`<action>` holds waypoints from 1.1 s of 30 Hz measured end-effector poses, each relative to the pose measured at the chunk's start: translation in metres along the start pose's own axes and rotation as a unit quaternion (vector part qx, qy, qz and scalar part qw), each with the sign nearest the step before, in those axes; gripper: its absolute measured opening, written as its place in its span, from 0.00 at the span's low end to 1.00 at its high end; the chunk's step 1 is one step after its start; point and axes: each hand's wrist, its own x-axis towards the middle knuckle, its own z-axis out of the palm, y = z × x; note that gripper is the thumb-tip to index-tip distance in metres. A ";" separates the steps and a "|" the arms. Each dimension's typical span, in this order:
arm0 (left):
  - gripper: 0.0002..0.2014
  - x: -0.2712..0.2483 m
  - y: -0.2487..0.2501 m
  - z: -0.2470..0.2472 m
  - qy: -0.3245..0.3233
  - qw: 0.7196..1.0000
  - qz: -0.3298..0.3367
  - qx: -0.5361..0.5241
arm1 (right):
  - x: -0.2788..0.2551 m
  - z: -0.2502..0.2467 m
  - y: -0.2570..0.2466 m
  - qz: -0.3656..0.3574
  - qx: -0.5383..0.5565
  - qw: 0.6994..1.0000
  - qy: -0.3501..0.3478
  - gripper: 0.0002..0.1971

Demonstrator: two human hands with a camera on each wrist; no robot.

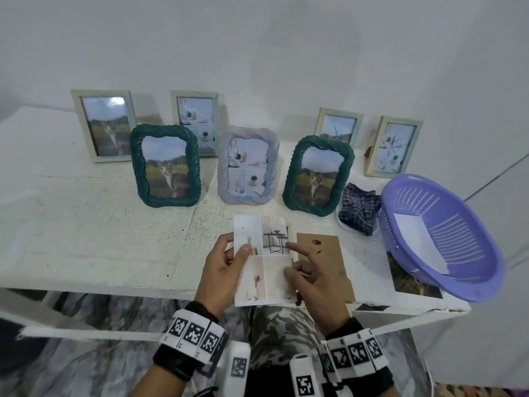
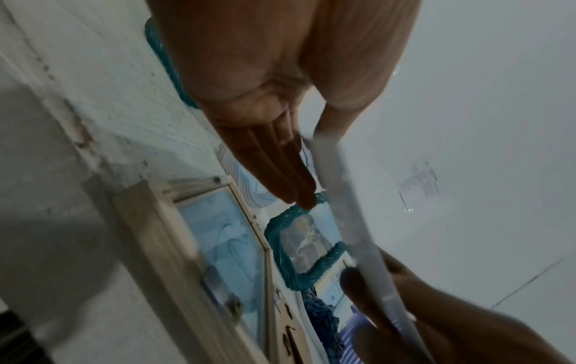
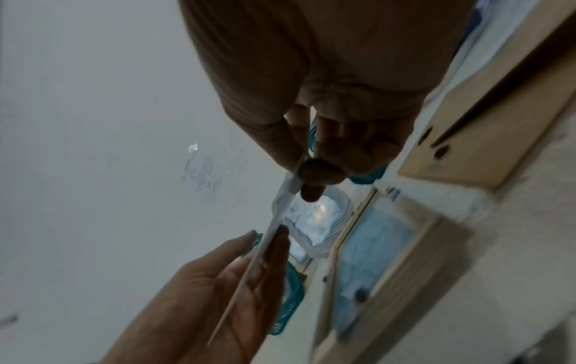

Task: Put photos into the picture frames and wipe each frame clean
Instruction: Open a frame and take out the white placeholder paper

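a: status of both hands?

b: i hold one photo [image 1: 262, 260] above the near edge of the bench [image 1: 86, 224]. my left hand [image 1: 226, 270] pinches its left edge, thumb on the printed face, fingers behind. my right hand [image 1: 312, 279] pinches the right edge, thumb on top, index finger extended across the print. the wrist views show the sheet edge-on between both hands.

a: where does the sheet go?

b: an open frame [image 2: 218, 236] lies face down on the bench directly below the photo. its brown backing board [image 1: 323, 262] lies just beside it to the right. the photo is not yet seated.

a: progress?

b: seven frames stand upright behind, each with a print already in it: four plain pale ones at the back, then two green rope frames [image 1: 165, 165] and a pale blue rope frame [image 1: 248, 167] in front. i judge loading to be nearly complete; this frame appears to be the last empty one.

a: remaining items?

b: seat the photo, refit the board, stand the frame up. the cloth [image 1: 360, 207] lies bunched beside the purple basket [image 1: 475, 253]. i cannot tell which frames have been wiped. one more print [image 1: 412, 279] lies partly under the basket, and a white sheet lies inside it.
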 end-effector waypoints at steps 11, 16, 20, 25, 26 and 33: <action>0.08 0.014 0.002 0.027 -0.128 0.984 0.046 0.117 | -0.072 -0.102 0.009 0.043 -0.107 0.973 0.200 0.07; 0.08 0.016 0.014 0.075 -0.223 0.945 0.145 0.189 | -0.105 -0.157 0.029 0.112 -0.125 0.943 0.288 0.08; 0.12 0.022 0.021 0.120 -0.275 0.907 0.212 0.237 | -0.122 -0.186 0.038 0.166 -0.092 0.928 0.321 0.09; 0.21 0.025 0.018 0.183 -0.299 0.839 0.294 0.347 | -0.139 -0.207 0.034 0.187 -0.139 0.937 0.260 0.16; 0.25 0.025 0.016 0.196 -0.306 0.824 0.295 0.374 | -0.142 -0.209 0.032 0.182 -0.161 0.940 0.239 0.19; 0.25 0.033 -0.001 0.250 -0.300 0.814 0.261 0.423 | -0.157 -0.238 0.029 0.130 -0.306 0.934 0.130 0.22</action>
